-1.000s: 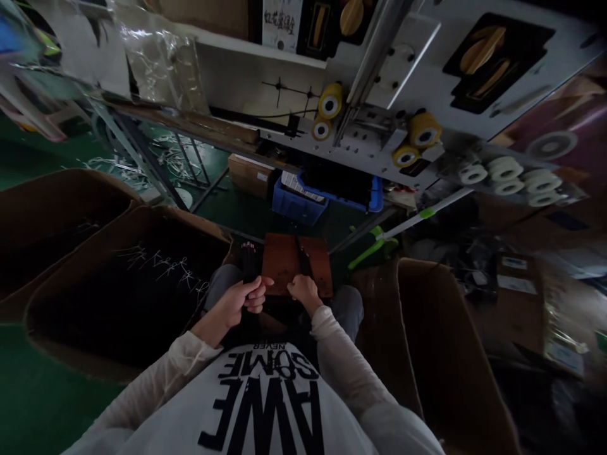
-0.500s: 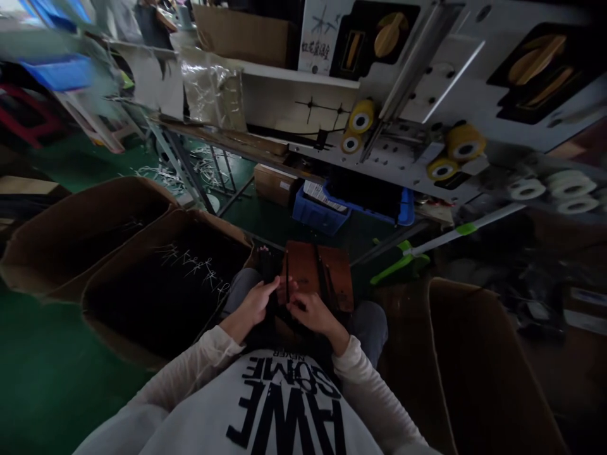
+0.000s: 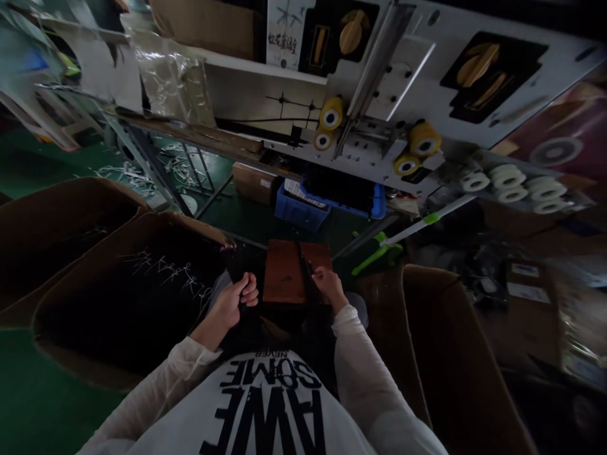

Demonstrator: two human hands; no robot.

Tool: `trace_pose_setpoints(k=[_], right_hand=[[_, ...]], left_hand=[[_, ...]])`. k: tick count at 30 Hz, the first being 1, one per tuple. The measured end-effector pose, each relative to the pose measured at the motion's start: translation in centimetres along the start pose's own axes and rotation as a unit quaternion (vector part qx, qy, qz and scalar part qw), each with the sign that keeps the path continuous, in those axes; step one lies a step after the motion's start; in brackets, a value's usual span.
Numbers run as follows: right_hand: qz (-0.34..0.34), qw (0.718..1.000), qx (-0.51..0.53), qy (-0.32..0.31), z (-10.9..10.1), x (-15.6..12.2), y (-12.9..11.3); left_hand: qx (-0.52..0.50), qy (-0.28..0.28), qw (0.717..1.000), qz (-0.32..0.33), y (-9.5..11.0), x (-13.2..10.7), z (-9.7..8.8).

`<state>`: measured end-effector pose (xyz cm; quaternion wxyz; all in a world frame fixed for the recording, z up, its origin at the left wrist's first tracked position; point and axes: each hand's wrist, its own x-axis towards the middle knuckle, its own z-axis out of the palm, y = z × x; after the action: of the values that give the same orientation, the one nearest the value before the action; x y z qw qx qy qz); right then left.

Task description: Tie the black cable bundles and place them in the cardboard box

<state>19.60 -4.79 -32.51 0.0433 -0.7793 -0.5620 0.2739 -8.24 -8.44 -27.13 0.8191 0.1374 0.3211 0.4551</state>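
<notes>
My left hand (image 3: 230,301) is closed around a dark bundle of strands (image 3: 241,260), which rises past my fingers. My right hand (image 3: 328,284) pinches a thin dark strip (image 3: 306,268) lying across the right part of a reddish-brown wooden board (image 3: 282,272) on my lap. The board's lower edge is hidden in shadow. A cardboard box (image 3: 156,221) with dark contents and white wiry pieces (image 3: 165,268) stands just left of my left hand.
Another cardboard box (image 3: 71,186) stands further left, and a third (image 3: 427,272) stands to my right. Ahead are a blue crate (image 3: 298,212), a green-and-white pole (image 3: 417,223) and a white machine panel with yellow rollers (image 3: 374,145). White scraps lie on the green floor (image 3: 137,177).
My hands have moved apart: the left went back towards the bundle, and the right moved to the right along the board. The view has shifted slightly left.
</notes>
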Motion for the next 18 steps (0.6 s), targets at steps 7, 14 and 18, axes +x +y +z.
trace_pose_setpoints(k=[7, 14, 18], right_hand=[[0.053, 0.997, -0.058, -0.002, 2.3, 1.7, -0.4], [0.05, 0.996, -0.068, -0.005, 2.0, 2.8, -2.3], [0.061, 0.996, -0.066, -0.012, 1.7, 3.2, -2.5]], left_hand=[[0.006, 0.003, 1.0, -0.029, -0.9, 0.1, 0.2], [0.027, 0.006, 0.999, -0.036, -1.0, 0.1, 0.1], [0.024, 0.016, 0.999, -0.042, -1.1, -0.1, 0.2]])
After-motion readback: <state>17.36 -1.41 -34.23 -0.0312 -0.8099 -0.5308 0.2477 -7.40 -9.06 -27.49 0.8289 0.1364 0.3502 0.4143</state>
